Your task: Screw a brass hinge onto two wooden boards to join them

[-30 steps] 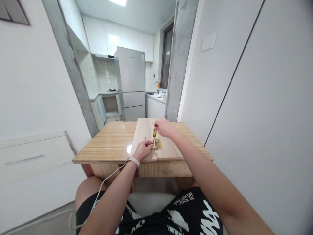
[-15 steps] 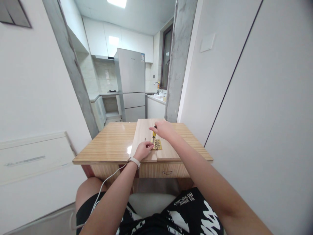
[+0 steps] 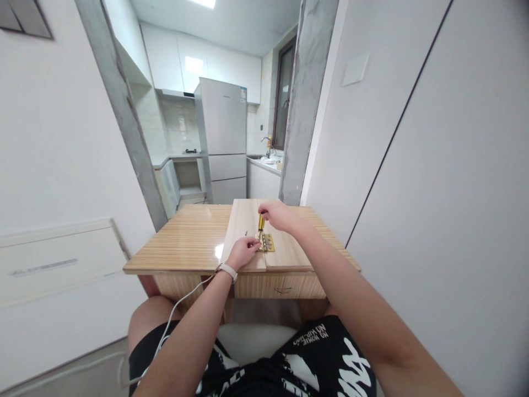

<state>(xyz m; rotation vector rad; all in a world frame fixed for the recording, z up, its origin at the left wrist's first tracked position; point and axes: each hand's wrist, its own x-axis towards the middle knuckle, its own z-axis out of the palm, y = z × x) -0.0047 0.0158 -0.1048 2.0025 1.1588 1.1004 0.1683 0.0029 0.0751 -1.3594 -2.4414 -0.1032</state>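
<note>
Two pale wooden boards [image 3: 243, 226] lie side by side on a small wooden table [image 3: 185, 242]. A brass hinge [image 3: 266, 242] lies across their seam. My right hand [image 3: 278, 214] is closed round the top of a yellow-handled screwdriver [image 3: 260, 223] that stands upright with its tip at the hinge's left leaf. My left hand [image 3: 242, 251] rests on the left board, its fingertips pinched together at the hinge's left edge near the screwdriver tip; what they pinch is too small to make out. A small dark screw [image 3: 245, 233] lies loose on the left board.
A white cable [image 3: 173, 314] runs from my left wrist band down over my lap. White walls close in on both sides. Beyond the table stand a grey pillar [image 3: 300, 110], a fridge [image 3: 223, 140] and kitchen counters.
My right hand has shifted slightly on the screwdriver handle, which stays upright at the hinge. My left hand has stayed put at the hinge edge.
</note>
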